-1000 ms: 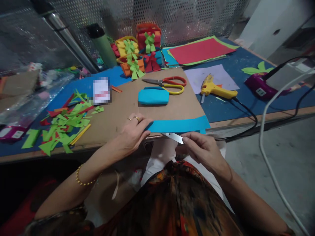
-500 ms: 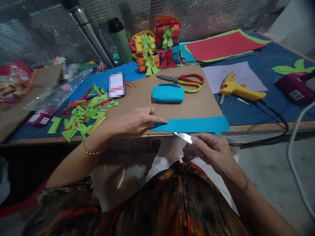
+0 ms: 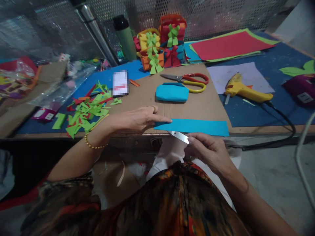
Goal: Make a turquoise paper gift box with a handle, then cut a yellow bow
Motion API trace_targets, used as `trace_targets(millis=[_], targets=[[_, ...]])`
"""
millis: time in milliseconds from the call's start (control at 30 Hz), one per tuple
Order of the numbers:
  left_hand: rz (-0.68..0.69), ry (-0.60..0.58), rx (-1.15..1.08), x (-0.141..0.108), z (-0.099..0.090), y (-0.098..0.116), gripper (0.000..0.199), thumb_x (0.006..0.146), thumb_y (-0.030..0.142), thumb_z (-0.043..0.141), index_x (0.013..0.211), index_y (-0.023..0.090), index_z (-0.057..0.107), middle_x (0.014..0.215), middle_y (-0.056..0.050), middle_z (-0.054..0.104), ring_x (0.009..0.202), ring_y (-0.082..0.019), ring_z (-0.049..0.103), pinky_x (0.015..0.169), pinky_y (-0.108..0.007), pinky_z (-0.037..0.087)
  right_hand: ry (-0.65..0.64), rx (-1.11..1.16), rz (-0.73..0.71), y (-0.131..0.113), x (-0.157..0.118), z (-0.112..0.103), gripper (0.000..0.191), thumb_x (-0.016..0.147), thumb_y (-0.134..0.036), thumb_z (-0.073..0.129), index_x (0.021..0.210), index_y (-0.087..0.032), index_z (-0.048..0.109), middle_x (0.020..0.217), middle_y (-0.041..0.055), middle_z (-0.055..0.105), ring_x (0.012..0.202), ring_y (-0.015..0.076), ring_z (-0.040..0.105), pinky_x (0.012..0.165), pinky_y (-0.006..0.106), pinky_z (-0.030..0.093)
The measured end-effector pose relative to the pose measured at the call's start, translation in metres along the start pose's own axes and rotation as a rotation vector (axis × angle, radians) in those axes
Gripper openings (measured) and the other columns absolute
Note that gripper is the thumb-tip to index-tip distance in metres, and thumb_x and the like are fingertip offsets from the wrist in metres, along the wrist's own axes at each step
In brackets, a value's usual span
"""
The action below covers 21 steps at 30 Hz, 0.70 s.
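Note:
A long blue paper strip [image 3: 199,126] lies along the near edge of the cardboard, its two layers showing at the right end. My left hand [image 3: 140,119] holds its left end, index finger stretched over the top and the other fingers curled; the thumb is mostly hidden. In my right hand [image 3: 208,147] is a small silver knife [image 3: 180,137], pinched between thumb and fingers just below the desk edge. Its thin tip meets the strip's lower edge near my left fingertips. Beyond the strip sits a folded blue paper box [image 3: 172,93], with red-and-yellow-handled scissors [image 3: 197,82] behind it.
Green and red paper scraps [image 3: 90,111] are heaped on the left beside a phone [image 3: 120,82]. A yellow glue gun [image 3: 242,90] with a cable lies right. Small paper baskets [image 3: 152,59], a green bottle [image 3: 125,39] and coloured sheets [image 3: 228,46] stand or lie at the back.
The silver knife has shifted slightly left and up along the strip's lower edge. The strip's right end has dropped to lie flatter. The whole view has moved a little.

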<state>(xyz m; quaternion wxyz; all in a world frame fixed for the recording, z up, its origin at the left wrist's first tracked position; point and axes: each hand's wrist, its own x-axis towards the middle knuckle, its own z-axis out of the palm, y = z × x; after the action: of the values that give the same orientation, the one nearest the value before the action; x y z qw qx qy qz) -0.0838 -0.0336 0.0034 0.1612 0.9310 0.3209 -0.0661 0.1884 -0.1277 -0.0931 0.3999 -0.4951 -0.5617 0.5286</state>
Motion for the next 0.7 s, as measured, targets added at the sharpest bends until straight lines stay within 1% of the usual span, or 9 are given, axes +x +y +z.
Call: trace_targets(millis=[100,233,367,433,533,600,700], targets=[[0.012,-0.005,0.004,0.000,-0.001,-0.001,0.049,0.107,0.022,0.045,0.150,0.040,0.058,0.094,-0.001,0.048,0.073,-0.012,0.048,0.070,-0.023,0.038,0.008,0.021,0.027,-0.001,0.001,0.003,0.041,0.091,-0.058,0.067,0.093,-0.019,0.079,0.058,-0.0010,0.057,0.052,0.0147,0.053,0.048,0.027,0.046],[0.007,-0.012,0.006,0.000,-0.002,0.000,0.049,0.107,0.021,0.044,0.150,0.040,0.059,0.092,0.000,0.046,0.071,-0.012,0.047,0.069,-0.023,0.036,0.012,0.017,0.078,-0.003,-0.001,0.002,0.039,0.090,-0.056,0.067,0.094,-0.019,0.079,0.059,-0.0003,0.059,0.050,0.0136,0.049,0.046,0.026,0.042],[-0.004,-0.042,0.023,0.002,-0.005,0.000,0.052,0.107,0.019,0.042,0.150,0.044,0.058,0.089,0.001,0.044,0.070,-0.013,0.046,0.068,-0.023,0.034,0.002,0.036,0.048,-0.001,0.003,0.005,0.042,0.089,-0.058,0.067,0.091,-0.019,0.079,0.056,-0.0019,0.053,0.051,0.0138,0.049,0.048,0.027,0.046],[-0.012,-0.052,0.025,0.002,-0.005,0.000,0.052,0.107,0.019,0.041,0.148,0.044,0.060,0.089,0.001,0.044,0.070,-0.013,0.045,0.068,-0.023,0.034,-0.010,0.043,0.045,-0.002,0.006,0.008,0.041,0.089,-0.058,0.067,0.089,-0.019,0.079,0.055,-0.0029,0.049,0.050,0.0134,0.047,0.048,0.027,0.045],[-0.012,-0.062,0.023,0.002,-0.006,0.000,0.054,0.105,0.014,0.040,0.145,0.042,0.063,0.090,0.000,0.045,0.071,-0.013,0.045,0.069,-0.023,0.035,-0.059,0.035,0.041,-0.006,0.006,0.012,0.038,0.088,-0.055,0.068,0.089,-0.019,0.080,0.057,-0.0017,0.053,0.050,0.0130,0.046,0.047,0.026,0.042],[-0.010,-0.057,0.035,0.002,-0.007,0.000,0.057,0.103,0.011,0.041,0.146,0.043,0.063,0.090,0.000,0.046,0.072,-0.013,0.045,0.069,-0.024,0.035,-0.101,0.022,0.031,-0.012,0.003,0.013,0.037,0.089,-0.055,0.067,0.089,-0.020,0.080,0.060,0.0001,0.057,0.052,0.0136,0.047,0.046,0.026,0.040],[-0.014,-0.068,0.042,0.004,-0.010,0.000,0.061,0.102,0.009,0.042,0.148,0.045,0.060,0.089,0.000,0.046,0.072,-0.013,0.046,0.069,-0.023,0.035,-0.147,-0.019,-0.011,-0.021,-0.004,0.006,0.035,0.091,-0.053,0.066,0.086,-0.020,0.078,0.062,0.0017,0.060,0.056,0.0148,0.053,0.049,0.026,0.042]])
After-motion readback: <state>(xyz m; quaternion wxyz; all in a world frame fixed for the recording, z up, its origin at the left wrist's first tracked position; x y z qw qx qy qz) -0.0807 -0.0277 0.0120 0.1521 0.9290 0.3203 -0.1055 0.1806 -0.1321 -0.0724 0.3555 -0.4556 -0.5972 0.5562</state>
